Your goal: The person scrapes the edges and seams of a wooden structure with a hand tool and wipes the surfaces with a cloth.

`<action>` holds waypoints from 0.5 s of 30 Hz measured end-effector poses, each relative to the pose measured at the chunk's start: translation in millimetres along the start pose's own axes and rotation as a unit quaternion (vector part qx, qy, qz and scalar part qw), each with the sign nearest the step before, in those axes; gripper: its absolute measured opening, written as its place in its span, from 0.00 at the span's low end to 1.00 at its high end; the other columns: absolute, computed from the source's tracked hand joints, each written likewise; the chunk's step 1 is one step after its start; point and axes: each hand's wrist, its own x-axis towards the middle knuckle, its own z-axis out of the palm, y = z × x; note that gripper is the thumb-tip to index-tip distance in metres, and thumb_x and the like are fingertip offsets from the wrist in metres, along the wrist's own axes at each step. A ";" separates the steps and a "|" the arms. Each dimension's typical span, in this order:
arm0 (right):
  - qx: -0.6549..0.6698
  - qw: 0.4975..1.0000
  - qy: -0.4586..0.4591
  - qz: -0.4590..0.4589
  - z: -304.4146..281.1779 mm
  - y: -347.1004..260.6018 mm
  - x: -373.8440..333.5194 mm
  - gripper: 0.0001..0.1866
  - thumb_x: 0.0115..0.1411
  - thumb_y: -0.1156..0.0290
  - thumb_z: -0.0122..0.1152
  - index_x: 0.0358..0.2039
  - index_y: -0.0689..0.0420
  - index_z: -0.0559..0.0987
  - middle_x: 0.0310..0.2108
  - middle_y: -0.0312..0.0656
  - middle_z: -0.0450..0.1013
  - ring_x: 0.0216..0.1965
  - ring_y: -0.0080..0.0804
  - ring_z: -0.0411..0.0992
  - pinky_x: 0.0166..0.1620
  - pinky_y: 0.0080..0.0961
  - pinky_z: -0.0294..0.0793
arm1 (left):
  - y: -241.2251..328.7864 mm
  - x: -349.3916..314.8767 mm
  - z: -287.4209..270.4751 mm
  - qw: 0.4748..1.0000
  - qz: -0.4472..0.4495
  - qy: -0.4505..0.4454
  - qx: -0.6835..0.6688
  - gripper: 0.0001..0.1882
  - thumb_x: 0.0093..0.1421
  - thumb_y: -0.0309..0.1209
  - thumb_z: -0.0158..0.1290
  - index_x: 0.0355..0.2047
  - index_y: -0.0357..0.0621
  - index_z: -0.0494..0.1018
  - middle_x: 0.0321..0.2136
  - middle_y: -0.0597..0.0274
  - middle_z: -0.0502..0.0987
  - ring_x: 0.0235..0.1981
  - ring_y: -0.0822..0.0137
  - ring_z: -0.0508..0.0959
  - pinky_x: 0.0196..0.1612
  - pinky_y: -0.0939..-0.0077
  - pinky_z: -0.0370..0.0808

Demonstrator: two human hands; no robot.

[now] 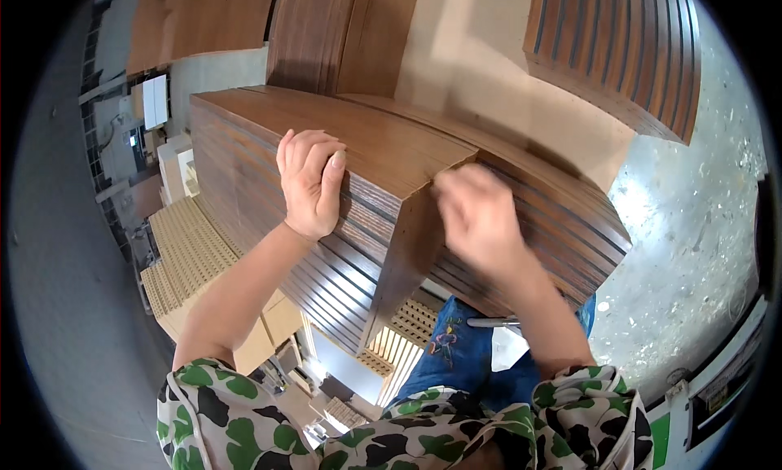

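Observation:
In front of me is a brown wood-grain panel stack with dark grooves along its side. My left hand is closed over the stack's upper edge, fingers curled on the top face and thumb alongside. My right hand is blurred by motion at the near corner, by the end face; its fingers look bent, but whether they hold anything cannot be made out. Against the stack's right side lies a second grooved brown panel stack, partly behind my right hand and forearm.
Another brown stack stands beyond, and a grooved stack rests on a tan board at the far right. Perforated tan panels lie at the left. Grey speckled floor shows on the right.

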 end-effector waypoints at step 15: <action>-0.072 0.981 0.099 0.152 41.7 143.7 -25.9 0.04 0.53 0.78 0.56 0.26 0.61 0.79 0.28 0.53 0.75 0.33 0.53 0.74 0.35 0.40 0.74 | 3.6 3.9 9.4 1.000 0.005 -0.009 0.004 0.12 0.64 0.34 0.44 0.38 0.41 0.74 0.40 0.56 0.74 0.49 0.55 0.70 0.63 0.53 0.52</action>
